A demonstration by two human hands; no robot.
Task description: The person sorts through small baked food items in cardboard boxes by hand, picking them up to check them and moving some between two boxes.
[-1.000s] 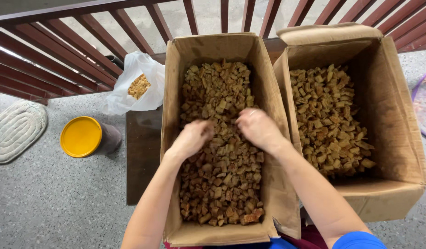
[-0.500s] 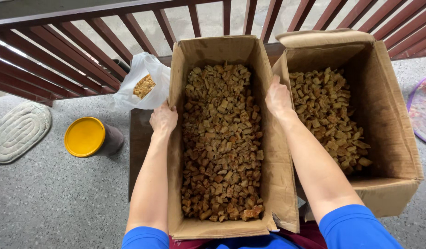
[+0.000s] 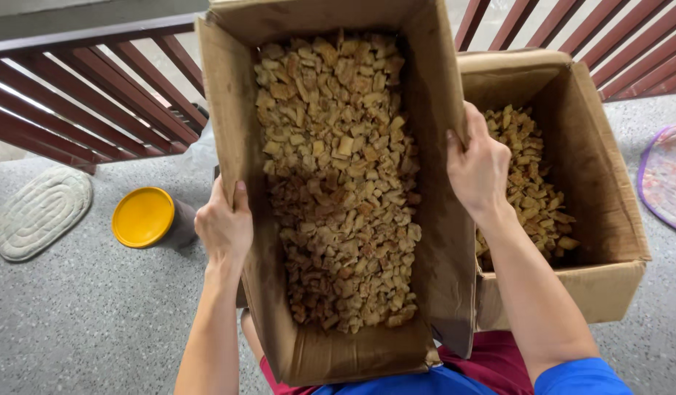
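1. Cardboard box, long and open-topped, is held up close to the camera, tilted, its near end over the lap.
2. Box is filled with tan dried chunks, heaped from the far end to the near end.
3. Left hand is clamped on the left wall's outer side, thumb hooked over the rim.
4. Right hand is closed on the right wall, fingers wrapped over its top edge.
5. Second cardboard box sits just beside the right wall, touching or nearly so; same chunks seen inside, lower fill.
6. Right forearm is squeezed between the two boxes; little room there.
7. Yellow-lidded container stands on the speckled floor near the left hand, apart from the box.
8. Oval mat lies further left.
9. Red-brown railing closes off the far side behind both boxes.
10. Open floor is seen left of the held box.
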